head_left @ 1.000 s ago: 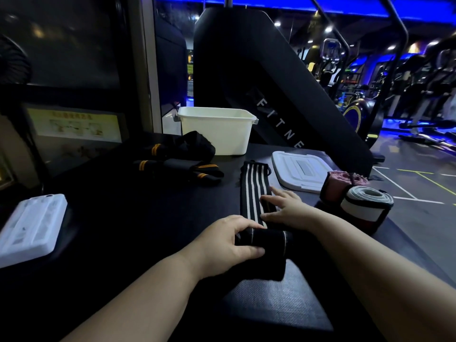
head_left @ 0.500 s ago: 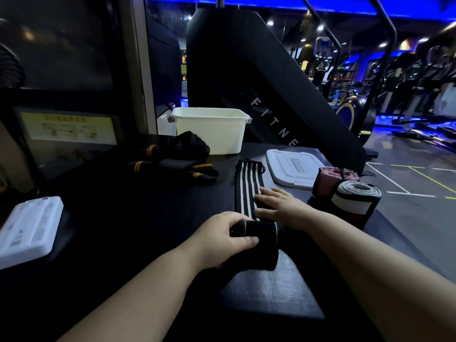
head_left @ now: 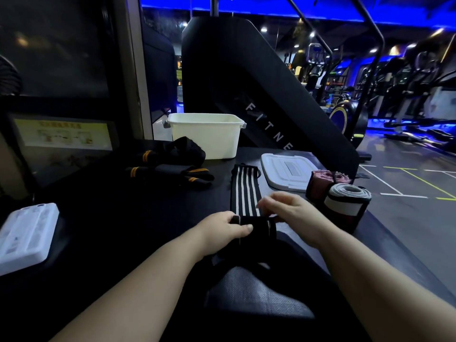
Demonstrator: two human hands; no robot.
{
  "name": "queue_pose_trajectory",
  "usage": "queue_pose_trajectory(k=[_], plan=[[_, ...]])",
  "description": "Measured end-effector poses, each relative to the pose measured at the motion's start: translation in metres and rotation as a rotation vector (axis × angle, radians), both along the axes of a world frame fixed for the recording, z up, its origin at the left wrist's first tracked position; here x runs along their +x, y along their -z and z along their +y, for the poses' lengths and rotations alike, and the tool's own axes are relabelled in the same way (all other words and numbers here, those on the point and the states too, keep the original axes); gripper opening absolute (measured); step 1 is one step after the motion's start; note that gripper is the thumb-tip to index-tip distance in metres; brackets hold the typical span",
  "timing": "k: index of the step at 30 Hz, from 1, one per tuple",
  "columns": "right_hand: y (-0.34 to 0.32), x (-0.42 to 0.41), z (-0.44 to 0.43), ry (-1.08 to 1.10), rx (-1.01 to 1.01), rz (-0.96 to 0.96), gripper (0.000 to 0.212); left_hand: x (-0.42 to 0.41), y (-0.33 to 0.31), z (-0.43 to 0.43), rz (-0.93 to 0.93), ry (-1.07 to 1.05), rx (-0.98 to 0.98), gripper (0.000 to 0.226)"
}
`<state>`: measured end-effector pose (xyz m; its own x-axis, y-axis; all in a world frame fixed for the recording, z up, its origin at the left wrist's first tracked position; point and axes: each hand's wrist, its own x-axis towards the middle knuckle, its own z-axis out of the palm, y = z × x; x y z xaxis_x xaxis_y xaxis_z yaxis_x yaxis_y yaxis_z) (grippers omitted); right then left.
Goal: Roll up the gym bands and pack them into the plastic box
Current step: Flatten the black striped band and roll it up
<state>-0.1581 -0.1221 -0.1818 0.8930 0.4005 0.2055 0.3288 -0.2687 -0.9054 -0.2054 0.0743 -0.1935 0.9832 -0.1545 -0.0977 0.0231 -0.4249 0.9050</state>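
- Head view: a black worktop (head_left: 98, 218) in a dim gym with blue lighting carried all the items noted below.
- The striped band (head_left: 244, 191), black with white lengthwise stripes, lay flat near the middle of the worktop. It ran away from the person, and its near end was wound into a short roll.
- The left hand (head_left: 222, 227) gripped the left end of that roll, with the fingers curled round it and the thumb lying across its top.
- The right hand (head_left: 293, 213) was over the right end of the roll and the flat part of the band. Its fingers (head_left: 267, 201) were loosely bent and blurred, so it could not be told whether they pinched the band.
- The plastic box (head_left: 204, 134), white and open-topped, stood upright at the far edge of the worktop, well apart from the hands. Its contents were not visible.
- The lid (head_left: 286, 171), white, lay flat just to the right of the striped band's far end.
- A pink roll (head_left: 320, 181) and a grey-and-white roll (head_left: 345, 203) stood on end side by side at the right edge of the worktop, near the lid.
- The black-and-orange bands (head_left: 170, 166) lay unrolled in a loose heap in front of the box, to its left.
- A white flat case (head_left: 24, 235) lay at the left edge of the worktop.
- A black machine panel (head_left: 246, 82) with part of some lettering rose behind the box.
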Motion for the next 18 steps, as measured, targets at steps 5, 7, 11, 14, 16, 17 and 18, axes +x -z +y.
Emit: queue_pose_trajectory(k=[5, 7, 11, 14, 16, 17, 18], plan=[[0.017, -0.010, -0.009, -0.003, -0.028, -0.002, 0.015, 0.017, -0.011, -0.004, 0.105, 0.030, 0.048, 0.017], [0.017, -0.009, -0.008, 0.054, -0.064, -0.061, 0.018, 0.024, -0.006, -0.002, 0.054, -0.016, 0.072, 0.026], [0.025, 0.000, -0.002, 0.162, -0.123, -0.149, 0.015, 0.024, 0.004, -0.005, -0.282, -0.125, 0.191, 0.026], [0.027, 0.001, -0.001, 0.195, -0.175, -0.225, 0.019, 0.018, 0.005, -0.011, -0.380, -0.093, 0.056, 0.015], [0.027, 0.000, 0.000, 0.203, -0.151, -0.265, 0.023, 0.020, 0.007, -0.010, -0.347, -0.084, 0.019, 0.014], [0.026, -0.002, 0.000, 0.200, -0.158, -0.287, 0.023, 0.022, 0.007, -0.008, -0.336, -0.090, 0.018, 0.013], [0.025, -0.002, 0.000, 0.192, -0.183, -0.297, 0.020, 0.024, 0.008, -0.007, -0.328, -0.094, 0.018, 0.014]])
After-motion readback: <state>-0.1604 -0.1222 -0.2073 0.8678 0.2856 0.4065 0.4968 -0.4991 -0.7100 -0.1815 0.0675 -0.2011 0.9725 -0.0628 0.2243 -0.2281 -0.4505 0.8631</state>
